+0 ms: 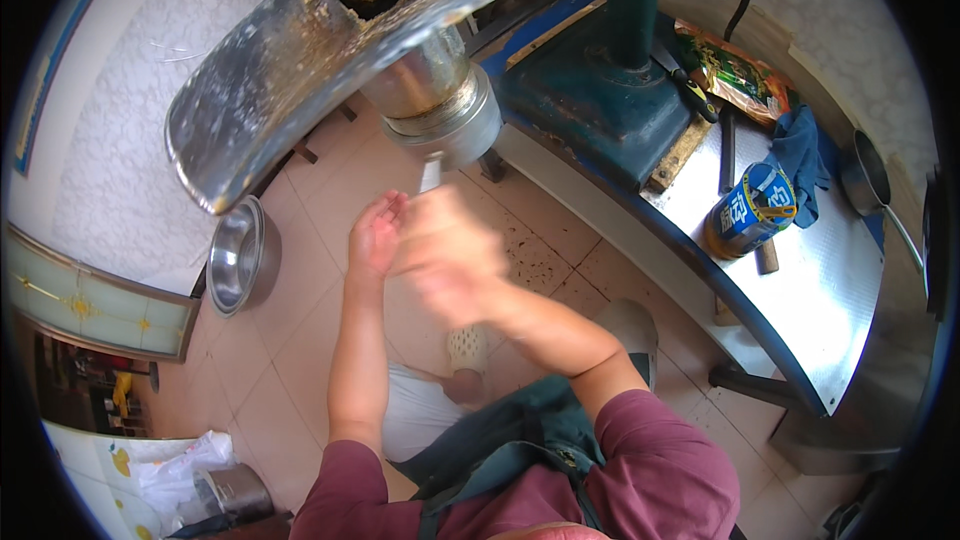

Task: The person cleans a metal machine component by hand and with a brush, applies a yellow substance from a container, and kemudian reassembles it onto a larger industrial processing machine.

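Note:
In the middle of the head view my left hand [374, 238] is raised below a metal machine outlet, palm turned up and fingers loosely bent, with nothing visible in it. Close beside it, partly overlapping, my right hand [455, 255] is smeared by motion, so its grip does not show. A narrow pale strip [431, 174] stands up just above the hands, against the outlet ring; which hand, if any, holds it is hidden. The round metal outlet [450, 125] sits under a large worn metal tray [270, 80], whose curved edge hangs over the hands.
To the right, a metal-topped table [800, 310] carries a green machine base [590, 90], a blue-labelled container [750, 210], a blue cloth [797, 155] and a colourful packet [735, 72]. A pan [865, 175] hangs near the wall. A steel basin [240, 255] is at left on the tiled floor [300, 360].

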